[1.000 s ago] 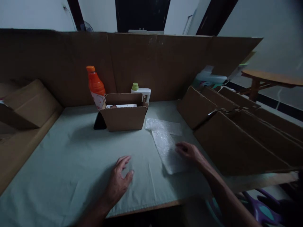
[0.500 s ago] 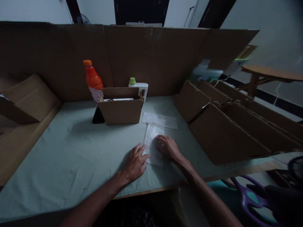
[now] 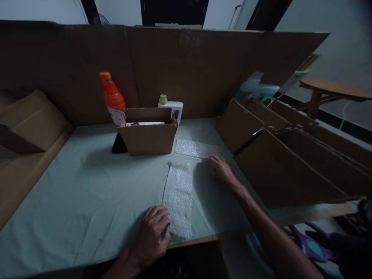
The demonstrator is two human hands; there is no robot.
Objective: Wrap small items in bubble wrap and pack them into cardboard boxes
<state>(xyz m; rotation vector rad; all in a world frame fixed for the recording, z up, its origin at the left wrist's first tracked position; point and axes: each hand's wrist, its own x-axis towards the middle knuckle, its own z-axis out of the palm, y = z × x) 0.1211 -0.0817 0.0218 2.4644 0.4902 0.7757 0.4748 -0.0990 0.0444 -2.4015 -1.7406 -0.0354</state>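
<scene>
An upright strip of bubble wrap lies on the cloth near the table's front edge. At its lower left edge is my left hand, fingers curled and closed on that edge, though the fingertips are partly hidden. A second bubble wrap strip lies crosswise farther back, its right end faint. My right hand, slightly blurred, stretches its fingers to the lower right corner of this second strip, holding nothing that I can see.
Behind the strips stands a small cardboard box, with an orange bottle and a white bottle with a green cap behind it. Divided cardboard boxes line the right side. Another cardboard box is at left. A tall cardboard panel closes the back.
The upright bubble wrap strip has moved toward me and slightly left, apart from the crosswise one. My left hand came nearer with it; my right hand left it and moved right and slightly farther away.
</scene>
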